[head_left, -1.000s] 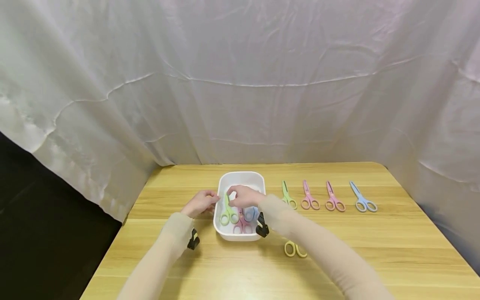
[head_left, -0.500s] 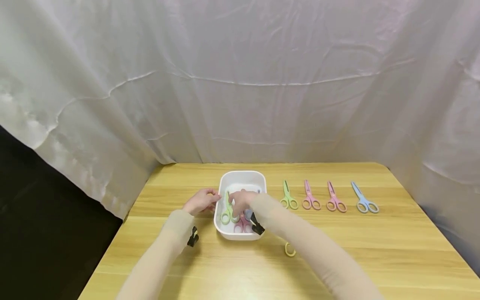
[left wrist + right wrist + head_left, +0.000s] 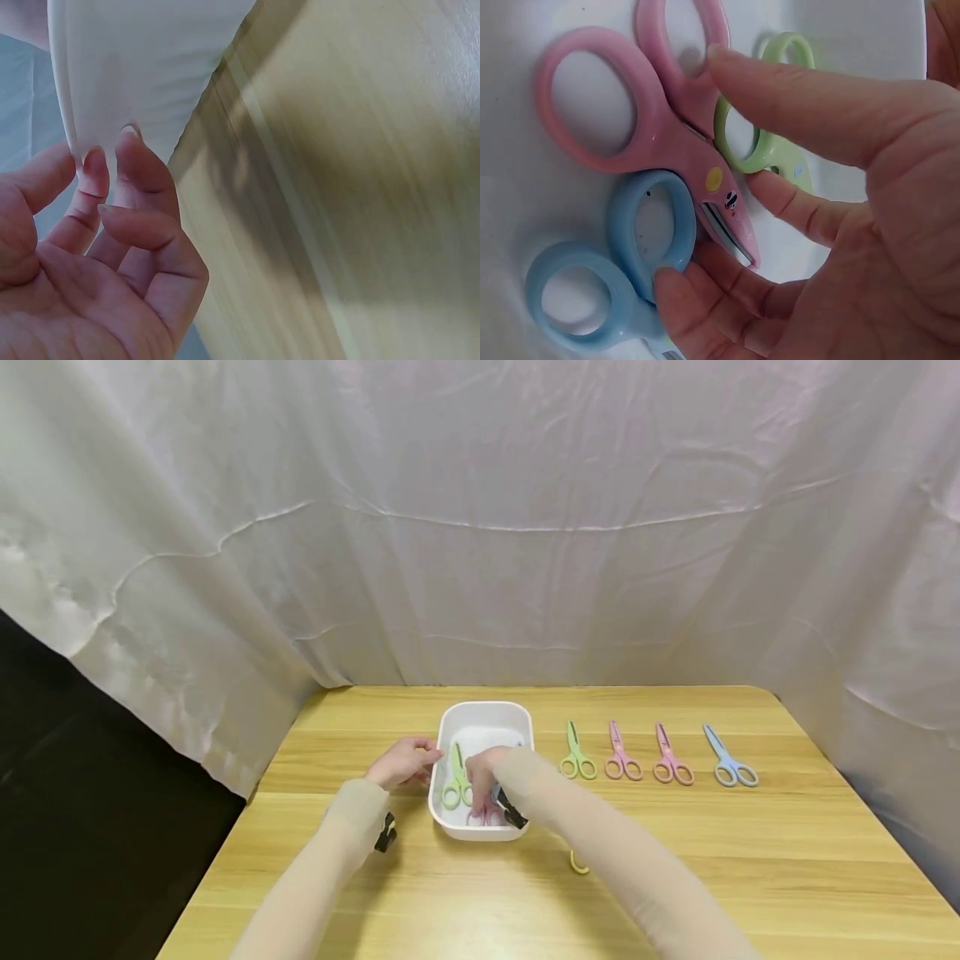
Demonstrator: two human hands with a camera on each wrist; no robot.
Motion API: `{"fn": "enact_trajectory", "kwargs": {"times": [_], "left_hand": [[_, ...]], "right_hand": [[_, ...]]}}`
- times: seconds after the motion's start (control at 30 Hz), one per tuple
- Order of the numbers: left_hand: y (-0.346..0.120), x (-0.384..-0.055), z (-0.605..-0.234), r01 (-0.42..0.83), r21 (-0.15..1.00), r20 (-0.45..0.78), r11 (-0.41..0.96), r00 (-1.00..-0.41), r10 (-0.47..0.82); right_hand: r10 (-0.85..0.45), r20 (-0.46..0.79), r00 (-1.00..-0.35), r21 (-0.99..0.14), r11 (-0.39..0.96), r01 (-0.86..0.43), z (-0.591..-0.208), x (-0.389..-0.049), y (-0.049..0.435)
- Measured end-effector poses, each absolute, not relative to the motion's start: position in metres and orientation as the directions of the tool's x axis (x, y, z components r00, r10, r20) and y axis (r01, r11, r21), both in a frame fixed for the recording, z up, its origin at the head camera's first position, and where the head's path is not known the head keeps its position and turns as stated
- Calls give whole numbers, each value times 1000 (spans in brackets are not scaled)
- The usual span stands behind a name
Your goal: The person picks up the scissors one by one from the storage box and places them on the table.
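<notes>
My left hand (image 3: 405, 764) pinches the left rim of a white plastic bin (image 3: 486, 703), thumb on the inner side and fingers against the outer wall (image 3: 150, 75) in the left wrist view. Inside the bin is my right hand (image 3: 486, 772), reaching down over pink scissors (image 3: 694, 165). Its thumb tip is at one pink handle loop, and its other fingers are spread on the far side, beside the loop of blue scissors (image 3: 630, 307). Green scissors (image 3: 454, 777) lie along the bin's left side, their handle (image 3: 784, 157) behind the thumb in the right wrist view.
Right of the bin, green scissors (image 3: 574, 752), two pink scissors (image 3: 617, 750) and blue scissors (image 3: 720, 756) lie in a row on the wooden table (image 3: 787, 860). A yellow handle loop (image 3: 576, 863) shows from under the right forearm. Grey curtain (image 3: 480, 610) hangs behind.
My right hand has moved from the green scissors' blade toward the bin's near end, over the pink handles. The forearm now covers more of the yellow scissors. The left hand keeps its place.
</notes>
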State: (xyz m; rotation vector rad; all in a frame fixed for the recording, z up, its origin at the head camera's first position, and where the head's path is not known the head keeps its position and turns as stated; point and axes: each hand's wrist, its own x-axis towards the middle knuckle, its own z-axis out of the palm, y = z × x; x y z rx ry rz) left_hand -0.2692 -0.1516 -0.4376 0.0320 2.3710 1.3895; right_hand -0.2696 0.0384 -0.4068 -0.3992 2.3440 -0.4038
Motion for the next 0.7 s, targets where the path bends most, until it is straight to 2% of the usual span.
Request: {"fn": "enact_trajectory", "kwargs": {"times": [0.13,0.43,0.7], "left_hand": [[-152,-272,-436,-189,818,-335,543,-924,183],[-152,-274,-438,-201,801,-351,564,-921,171],[-152,-273,-437,-203,807,-348,554,-922,168]], "right_hand": [[-388,-600,-699,-301,920,-252,-406,-269,37],[-334,-615,-714,-312,935,-168,-410,-272,35],[-334,-578,-744,-302,935,-185,-418,-278,34]]}}
